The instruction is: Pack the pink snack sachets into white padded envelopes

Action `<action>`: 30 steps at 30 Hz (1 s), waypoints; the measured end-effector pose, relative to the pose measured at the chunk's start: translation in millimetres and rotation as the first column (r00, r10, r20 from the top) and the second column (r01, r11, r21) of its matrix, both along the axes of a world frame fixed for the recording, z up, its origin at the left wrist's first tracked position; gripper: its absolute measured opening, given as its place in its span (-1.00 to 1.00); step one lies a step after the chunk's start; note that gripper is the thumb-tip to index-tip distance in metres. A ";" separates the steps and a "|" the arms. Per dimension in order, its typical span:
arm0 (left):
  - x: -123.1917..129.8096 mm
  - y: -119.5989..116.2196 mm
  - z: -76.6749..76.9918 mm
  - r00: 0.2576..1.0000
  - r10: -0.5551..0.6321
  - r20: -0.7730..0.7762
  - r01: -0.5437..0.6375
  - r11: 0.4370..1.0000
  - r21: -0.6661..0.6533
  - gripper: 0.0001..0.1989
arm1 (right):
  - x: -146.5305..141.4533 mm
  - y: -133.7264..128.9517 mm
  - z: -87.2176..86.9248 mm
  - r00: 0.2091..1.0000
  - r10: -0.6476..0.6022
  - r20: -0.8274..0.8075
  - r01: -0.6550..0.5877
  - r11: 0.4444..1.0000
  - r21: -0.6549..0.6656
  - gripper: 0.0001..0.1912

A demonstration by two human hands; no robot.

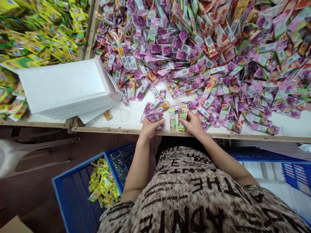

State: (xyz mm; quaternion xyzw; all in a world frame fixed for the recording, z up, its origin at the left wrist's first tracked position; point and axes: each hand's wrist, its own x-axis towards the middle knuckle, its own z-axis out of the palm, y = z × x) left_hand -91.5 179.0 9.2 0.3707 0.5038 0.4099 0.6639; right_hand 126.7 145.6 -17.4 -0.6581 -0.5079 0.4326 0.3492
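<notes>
Near the table's front edge, my left hand (pixel 152 127) is closed around several purple stick sachets (pixel 153 116). To its right, the fingers of my right hand (pixel 193 124) pinch a green and pink sachet (pixel 182 114) by its side. Between the two hands a green sachet (pixel 172 119) lies flat on the white tabletop (pixel 114 117). Directly beyond my hands spreads a large heap of purple, green and red stick sachets (pixel 170 48); some loose ones lie close to both hands.
A stack of white sheets or flat bags (pixel 65 85) lies at the left. Behind it, past a wooden divider (pixel 91 30), are yellow-green packets (pixel 43 29). Below the table stand a blue crate (pixel 80 194) with yellow packets and another blue crate (pixel 296 178) with white items. A white chair (pixel 12 157) is at far left.
</notes>
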 end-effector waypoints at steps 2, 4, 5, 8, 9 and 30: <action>6.5 3.3 0.9 0.997 0.066 -0.033 -0.067 0.998 -0.010 -0.60 | -0.4 1.4 -2.9 1.000 -0.005 -0.020 0.005 1.000 -0.011 -0.72; 13.9 5.7 1.6 0.993 0.082 -0.090 -0.085 0.996 -0.029 -0.59 | -1.4 3.5 -2.9 1.000 0.001 -0.007 -0.001 1.000 -0.014 -0.72; 17.4 6.3 1.7 0.990 0.082 -0.117 -0.087 0.995 -0.038 -0.58 | -2.1 4.5 -1.4 1.000 0.008 0.017 -0.008 1.000 -0.018 -0.73; 25.0 6.3 0.8 0.987 0.036 -0.158 -0.044 0.998 -0.045 -0.61 | -5.7 5.1 8.3 0.990 0.084 0.117 -0.078 0.995 -0.055 -0.77; 26.2 6.2 0.3 0.987 0.007 -0.162 -0.014 0.999 -0.046 -0.63 | -7.2 4.2 12.6 0.982 0.125 0.144 -0.115 0.991 -0.075 -0.81; 23.3 5.2 -8.1 0.917 -0.026 -0.398 0.054 0.997 0.060 -0.70 | 322.0 47.9 87.3 0.483 -0.863 0.147 0.743 0.492 0.454 -0.86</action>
